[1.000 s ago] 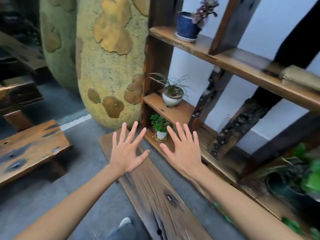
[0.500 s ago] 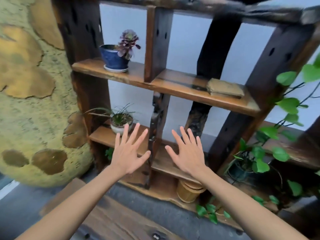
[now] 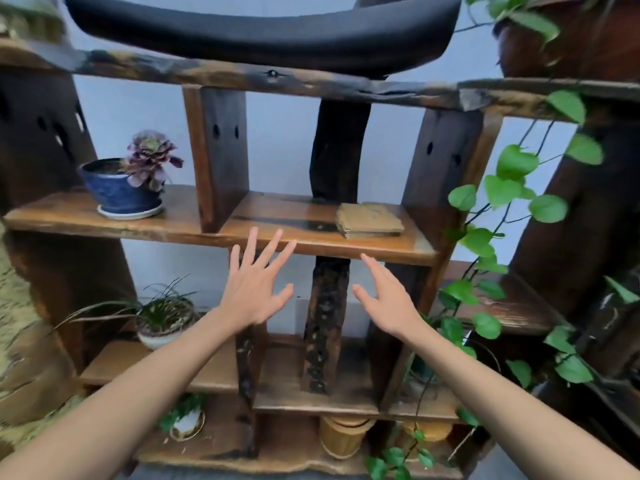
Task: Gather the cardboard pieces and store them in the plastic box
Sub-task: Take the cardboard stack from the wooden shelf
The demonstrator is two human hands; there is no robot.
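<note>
**Both hands raised and empty before the shelf**

From the head camera, the left hand (image 3: 254,289) is held up in front of a dark wooden shelf unit (image 3: 214,233), fingers straight and fanned wide, thumb out to the side. It holds nothing; its fingertips overlap the front edge of the middle board in the picture, though whether they touch the wood cannot be told. The right hand (image 3: 388,299) is lifted beside it, turned more edge-on, fingers straight and close together, thumb apart, also holding nothing and clear of the shelf.

The cardboard pieces (image 3: 369,220) lie as a flat stack on that middle board, in the compartment right of the upright divider, above and between the two hands, touched by neither.

On the same board, in the left compartment, stands a blue pot (image 3: 119,190) with a purple succulent. A grassy plant in a pale pot (image 3: 162,320) sits one level down. A leafy vine (image 3: 512,188) trails down the right side.
</note>
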